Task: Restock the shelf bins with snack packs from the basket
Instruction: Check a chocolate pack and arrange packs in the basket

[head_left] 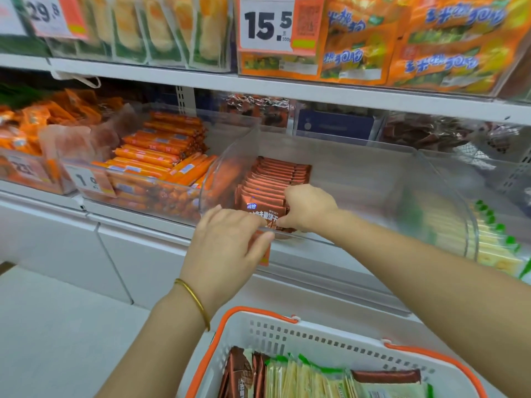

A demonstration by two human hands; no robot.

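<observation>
Step in hand, my read: squaring up the row of brown packs (275, 179) in the clear bin (373, 248) on the middle shelf (138, 222); the row hugs the bin's left wall, running front to back.

Right hand (309, 208) is inside at the bin's front-left corner; fingers curled round the front packs, gripping them. Left hand (227, 245) is on the front wall; fingers hooked over the rim, thumb outside, so it looks to grip the wall; an orange tag (265, 255) pokes out beneath it.

To do it well:
- steady the bin with the left hand; press the row back evenly with the right so packs stand upright, faces forward
- leave a slot at the front edge for the next batch
- the basket (316, 337) sits below the shelf's front edge; spare brown packs (238, 374) at its left side, green packs (301, 380) beside them
- match brown to brown; the green ones probably belong in the neighbour bin (494, 245) to the right

Writing:
- front pack: blue logo, white Chinese characters; half covered by the hands, not readable in full
- upper-shelf tag (267, 24): "15.5"; small print too fine
- top-left tag (43, 12): "29.8"
- tag (86, 179) by the sausages (161, 156): starts "1", rest blurred
- orange bags (431, 38): blue Chinese lettering
</observation>
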